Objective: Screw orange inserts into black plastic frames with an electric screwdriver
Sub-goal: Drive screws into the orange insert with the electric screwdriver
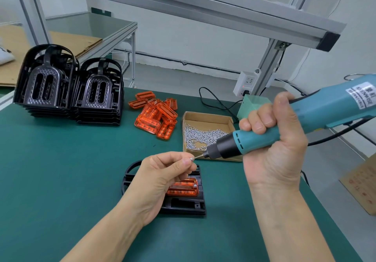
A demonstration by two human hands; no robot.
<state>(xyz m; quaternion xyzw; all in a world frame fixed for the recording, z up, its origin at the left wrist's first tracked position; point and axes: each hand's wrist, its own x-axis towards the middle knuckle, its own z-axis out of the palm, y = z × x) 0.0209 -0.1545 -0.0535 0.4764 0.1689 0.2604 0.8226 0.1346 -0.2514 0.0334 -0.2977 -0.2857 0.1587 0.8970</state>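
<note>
Orange insert [184,187] under work sits seated in the black frame [183,204] lying flat on the green mat [61,170], at 6 o'clock from the centre of the head view, partly hidden beneath my left hand [162,178].

Head view, hands: my left hand pinches 1 small screw [191,159] between thumb and forefinger, held above the frame. My right hand [272,139] is wrapped tight around the teal electric screwdriver [284,127], its bit tip [200,156] meeting the screw head. I judge the step in hand to be loading the screw onto the bit before driving.

Head view, stock: at 10 o'clock stand 2 stacks of black frames [69,87]; whether they carry inserts I cannot tell. At 12 o'clock lies a loose heap of orange inserts [156,117]. At 2 o'clock of the working frame, a cardboard box [209,117] holds a large quantity of screws.

Progress: 1 screw head appears already seated at the right end of the insert; the rest of its fixing points are hidden by my hand. I judge this unit partly fastened, and with the heap of loose inserts remaining, the task as a whole is far from finished.
</note>
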